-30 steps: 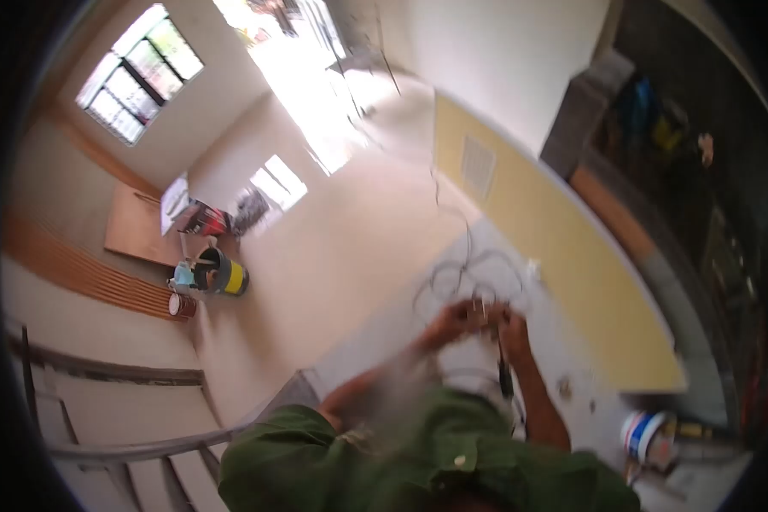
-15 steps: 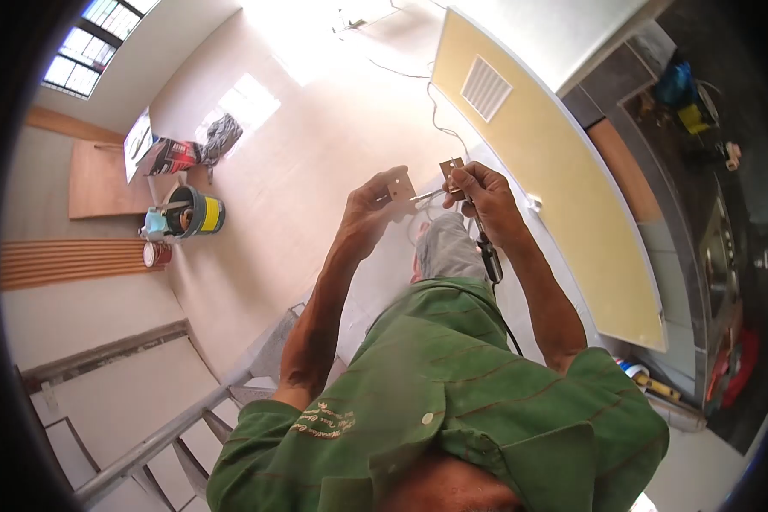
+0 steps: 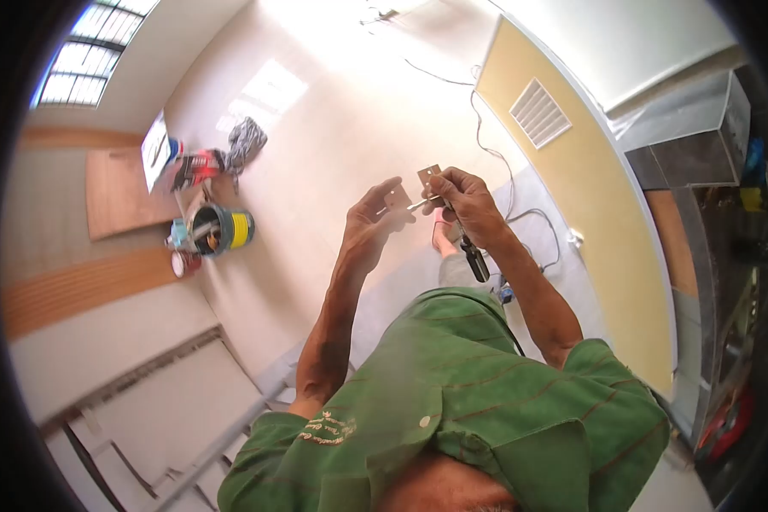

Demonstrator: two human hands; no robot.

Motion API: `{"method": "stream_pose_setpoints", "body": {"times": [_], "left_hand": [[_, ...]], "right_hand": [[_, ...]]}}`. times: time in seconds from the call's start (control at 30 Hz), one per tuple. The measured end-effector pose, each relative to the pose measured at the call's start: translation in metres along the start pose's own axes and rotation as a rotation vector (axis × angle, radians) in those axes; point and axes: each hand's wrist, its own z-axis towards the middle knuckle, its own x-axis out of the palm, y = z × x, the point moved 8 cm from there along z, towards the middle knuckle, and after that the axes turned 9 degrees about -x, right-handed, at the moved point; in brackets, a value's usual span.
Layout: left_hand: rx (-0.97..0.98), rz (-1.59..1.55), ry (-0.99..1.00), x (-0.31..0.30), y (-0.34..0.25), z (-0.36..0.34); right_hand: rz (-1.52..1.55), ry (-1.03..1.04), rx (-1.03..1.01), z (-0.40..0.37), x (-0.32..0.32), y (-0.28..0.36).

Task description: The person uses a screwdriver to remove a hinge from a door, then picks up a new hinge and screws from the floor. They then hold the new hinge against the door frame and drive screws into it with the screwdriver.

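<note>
Left hand [image 3: 369, 222], mine, one: raised in front of my green shirt [image 3: 469, 350], grasping a small metal plate [image 3: 397, 198] with holes between thumb and fingers. Right hand [image 3: 474, 206], mine, one: near the left hand but apart from it, pinching a second metal plate [image 3: 427, 174], also with holes, a little farther off. Bright metal rod [image 3: 417, 206], one: between the two plates; whether it is joined to either, I cannot tell. Black-handled tool [image 3: 476, 260], one: hanging from my right hand, handle downward on the near side.

To the right: a long yellow panel [image 3: 606, 256] with a white vent [image 3: 540, 113]; beside it, a dark cable [image 3: 544, 217] looped on the floor [image 3: 341, 111].

To the left: a dark bucket [image 3: 224, 230] with a yellow label, a crumpled grey bag [image 3: 246, 142] beyond it, and a wooden board [image 3: 124, 194] farther left.
</note>
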Motion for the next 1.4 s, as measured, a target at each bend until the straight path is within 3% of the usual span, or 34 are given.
{"method": "stream_pose_setpoints", "body": {"times": [0.23, 0.5, 0.67, 0.8, 0.87, 0.93, 1.0, 1.07, 1.17, 1.4], "left_hand": [[-0.056, 0.040, 0.078, 0.006, -0.090, 0.124], [-0.070, 0.128, 0.224, 0.015, -0.154, 0.240], [-0.116, 0.251, 0.416, 0.041, -0.184, 0.325], [-0.090, 0.397, 0.693, 0.078, -0.212, 0.394], [-0.085, 0.475, 0.815, 0.090, -0.227, 0.406], [-0.051, 0.645, 0.868, 0.096, -0.244, 0.423], [-0.052, 0.596, 0.964, 0.112, -0.254, 0.423], [-0.053, 0.681, 1.098, 0.128, -0.252, 0.429], [-0.164, 0.671, 1.217, 0.143, -0.247, 0.417], [-0.334, 0.688, 1.411, 0.159, -0.199, 0.392]], "right_hand": [[0.077, -0.082, -0.025, 0.120, -0.026, 0.055], [0.046, -0.189, -0.074, 0.214, -0.058, 0.107], [0.048, -0.377, -0.144, 0.255, -0.095, 0.122], [-0.025, -0.600, -0.224, 0.280, -0.119, 0.148], [-0.057, -0.695, -0.216, 0.286, -0.113, 0.152], [-0.063, -0.794, -0.592, 0.301, -0.110, 0.150], [-0.283, -0.996, -0.372, 0.288, -0.100, 0.164], [-0.229, -1.142, -0.452, 0.280, -0.090, 0.174], [-0.344, -1.332, -0.296, 0.266, -0.082, 0.165], [-0.403, -1.690, -0.274, 0.233, -0.057, 0.137]]}}
